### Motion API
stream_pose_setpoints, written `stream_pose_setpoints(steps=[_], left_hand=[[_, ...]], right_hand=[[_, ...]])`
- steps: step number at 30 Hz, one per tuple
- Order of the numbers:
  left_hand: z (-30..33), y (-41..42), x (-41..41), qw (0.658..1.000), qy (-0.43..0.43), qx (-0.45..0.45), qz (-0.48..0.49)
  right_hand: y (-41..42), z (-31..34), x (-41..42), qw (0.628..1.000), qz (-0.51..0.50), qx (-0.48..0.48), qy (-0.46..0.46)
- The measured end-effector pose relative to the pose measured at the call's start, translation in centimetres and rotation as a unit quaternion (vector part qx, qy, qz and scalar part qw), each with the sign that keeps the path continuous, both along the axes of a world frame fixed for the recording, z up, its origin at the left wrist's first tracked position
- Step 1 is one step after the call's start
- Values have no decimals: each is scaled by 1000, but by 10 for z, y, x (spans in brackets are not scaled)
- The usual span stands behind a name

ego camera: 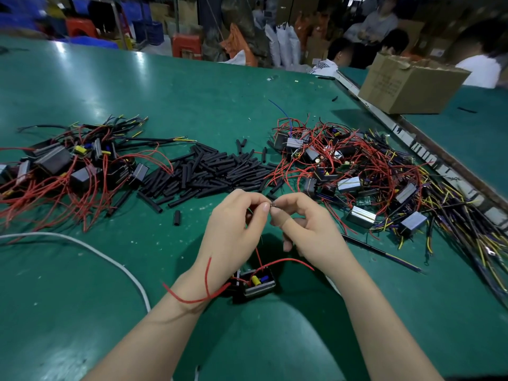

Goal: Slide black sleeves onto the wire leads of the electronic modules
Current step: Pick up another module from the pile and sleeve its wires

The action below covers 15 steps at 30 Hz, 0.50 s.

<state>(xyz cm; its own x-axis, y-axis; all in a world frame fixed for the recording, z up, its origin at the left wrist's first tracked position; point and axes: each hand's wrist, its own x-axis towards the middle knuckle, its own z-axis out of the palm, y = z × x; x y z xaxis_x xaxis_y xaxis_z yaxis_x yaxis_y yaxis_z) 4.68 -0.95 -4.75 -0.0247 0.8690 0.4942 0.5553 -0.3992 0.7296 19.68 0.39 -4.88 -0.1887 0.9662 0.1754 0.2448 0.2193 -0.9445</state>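
Head view. Left hand (236, 229) and right hand (308, 229) meet fingertip to fingertip above the green tabletop (137, 92), each pinching a small dark piece, apparently a short black tubular sleeve (273, 204), largely hidden by the fingers. Below the hands rests a black box-shaped electronic module (257, 284) with red wire leads (283, 262), one looping across the left wrist. Beyond the hands: a loose pile of black sleeves (203, 171), flanked by a left heap of modules (68, 166) and a right heap of modules (357, 171). Far right, a brown cardboard box (409, 86), contents not visible.
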Motion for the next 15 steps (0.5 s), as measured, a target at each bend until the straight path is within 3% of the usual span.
stream_pose_setpoints(steps=[4,8,15], left_hand=[[1,3,-1,992,-92,-86,-25],[3,1,-1,989,-92,-103,-48],[3,-1,-1,999,-9,-30,-28]], right_hand=[[1,-1,0,986,-32,127,-101],[0,-1,1,966,-62,208,-138],[0,2,0,998,-23,38,-50]])
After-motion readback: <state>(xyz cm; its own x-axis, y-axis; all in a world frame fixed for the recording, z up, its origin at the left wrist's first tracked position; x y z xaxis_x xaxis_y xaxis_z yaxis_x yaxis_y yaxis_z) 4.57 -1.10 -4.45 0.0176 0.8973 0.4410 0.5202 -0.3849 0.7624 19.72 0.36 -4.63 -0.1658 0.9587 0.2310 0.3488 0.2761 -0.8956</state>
